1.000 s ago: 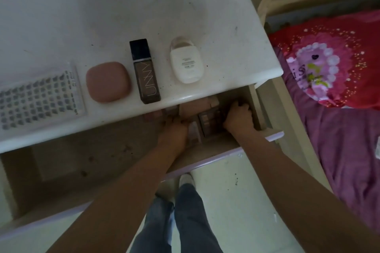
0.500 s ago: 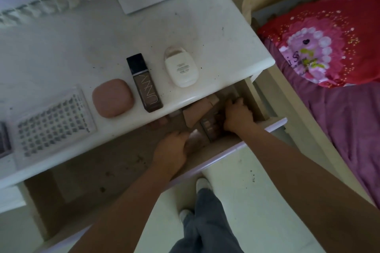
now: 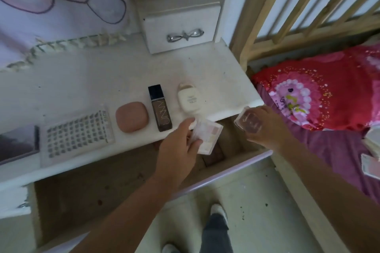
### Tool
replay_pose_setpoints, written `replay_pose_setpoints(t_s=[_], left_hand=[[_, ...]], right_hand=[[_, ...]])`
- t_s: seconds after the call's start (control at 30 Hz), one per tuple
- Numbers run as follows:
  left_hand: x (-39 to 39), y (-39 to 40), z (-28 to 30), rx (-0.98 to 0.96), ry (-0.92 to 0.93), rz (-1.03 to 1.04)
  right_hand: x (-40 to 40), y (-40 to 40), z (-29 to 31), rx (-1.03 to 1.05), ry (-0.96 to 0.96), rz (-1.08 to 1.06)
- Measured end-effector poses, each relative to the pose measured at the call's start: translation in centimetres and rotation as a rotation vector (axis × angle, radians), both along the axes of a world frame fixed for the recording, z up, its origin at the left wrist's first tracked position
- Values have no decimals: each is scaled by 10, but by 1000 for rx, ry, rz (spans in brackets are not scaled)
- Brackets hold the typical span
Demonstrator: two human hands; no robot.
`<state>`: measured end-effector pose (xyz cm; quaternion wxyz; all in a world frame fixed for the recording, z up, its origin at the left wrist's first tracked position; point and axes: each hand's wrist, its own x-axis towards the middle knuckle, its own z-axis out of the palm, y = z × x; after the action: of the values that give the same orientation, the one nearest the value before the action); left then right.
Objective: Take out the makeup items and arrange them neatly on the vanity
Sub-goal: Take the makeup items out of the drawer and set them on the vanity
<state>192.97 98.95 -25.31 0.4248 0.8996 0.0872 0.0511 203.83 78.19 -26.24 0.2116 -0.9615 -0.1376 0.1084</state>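
task partly done. on the desk [image 3: 216, 72], in a row near the front edge: lash tray [image 3: 77, 135], pink compact [image 3: 131, 117], foundation bottle [image 3: 160, 108], white tube [image 3: 188, 98]. left hand [image 3: 177, 146] pinches a pale clear-lidded palette [image 3: 207, 136] over the open drawer [image 3: 218, 146]; right hand [image 3: 265, 127] grips a small mauve palette [image 3: 247, 122] by the desk corner. both not yet placed. one dark item (blurred) left in the drawer.

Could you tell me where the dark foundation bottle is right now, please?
In the head view, the foundation bottle lies flat near the vanity's front edge, between the pink compact and the white tube.
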Motion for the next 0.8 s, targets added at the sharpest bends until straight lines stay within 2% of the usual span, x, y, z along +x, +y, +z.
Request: replay_pose_setpoints(t_s=[0.1, 0.3, 0.5, 0.7, 0.8], left_hand=[[34, -9, 20, -61, 59, 102], [112, -33, 20, -86, 127, 350], [150, -63, 1, 17, 295, 486], [154, -74, -9, 260, 408, 443], [154, -76, -12, 364, 457, 426]], right_hand=[[29, -3, 18, -8, -77, 97], [98, -8, 16, -108, 12, 354], [140, -5, 6, -99, 51, 508], [154, -1, -16, -34, 86, 609], [154, -4, -24, 8, 7, 619]])
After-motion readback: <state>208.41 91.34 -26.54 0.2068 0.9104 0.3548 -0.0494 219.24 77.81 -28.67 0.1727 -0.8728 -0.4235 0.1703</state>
